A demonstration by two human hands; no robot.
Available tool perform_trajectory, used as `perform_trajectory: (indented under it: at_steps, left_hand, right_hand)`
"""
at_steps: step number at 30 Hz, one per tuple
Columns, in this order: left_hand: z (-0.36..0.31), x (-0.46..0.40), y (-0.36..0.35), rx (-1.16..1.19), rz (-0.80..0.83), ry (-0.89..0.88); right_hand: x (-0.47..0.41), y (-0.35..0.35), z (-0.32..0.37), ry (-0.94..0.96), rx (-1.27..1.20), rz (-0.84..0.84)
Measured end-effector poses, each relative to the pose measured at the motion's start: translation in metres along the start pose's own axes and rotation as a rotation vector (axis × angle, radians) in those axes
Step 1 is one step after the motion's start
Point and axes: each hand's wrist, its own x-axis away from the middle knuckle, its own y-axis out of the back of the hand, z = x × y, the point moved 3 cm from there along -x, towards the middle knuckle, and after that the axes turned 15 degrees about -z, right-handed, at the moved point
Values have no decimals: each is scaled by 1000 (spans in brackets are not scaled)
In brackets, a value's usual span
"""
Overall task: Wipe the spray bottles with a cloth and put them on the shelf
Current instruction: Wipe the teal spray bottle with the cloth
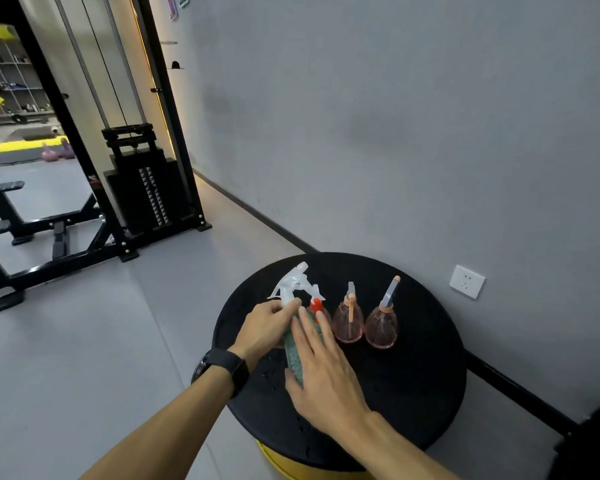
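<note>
1. Spray bottles: green one [293, 336] held over the round black tabletop [423, 375]; two pink ones [348, 322] [381, 325] stand beside it.
2. Left hand [264, 327] grips the neck under the clear trigger; right hand [326, 368] lies flat, fingers straight, along the body.
3. Likely light, slick plastic; hold at the neck.
4. Red-capped bottle [316, 306] mostly hidden; no cloth visible.

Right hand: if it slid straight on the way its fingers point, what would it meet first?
Probably the red-capped bottle just beyond its fingers, which already lie along the green bottle; depth is unclear.
</note>
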Motion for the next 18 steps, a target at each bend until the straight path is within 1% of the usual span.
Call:
perform_trajectory:
  at_steps: [2,4,8,14,18]
  left_hand:
    - [17,-2,-6,1,7,28]
    - [35,-4,-14,11,12,61]
    - [72,-10,-30,32,20,131]
    - [98,-12,-53,64,55,177]
    - [106,-4,-67,266,93,311]
  right_hand:
    - [7,-16,-5,-13,-43,8]
    - [14,-30,-11,-50,-94,90]
    - [28,-55,-25,-113,-153,148]
    - [39,-86,-44,-184,-199,120]
    - [40,-92,-49,-261,-283,56]
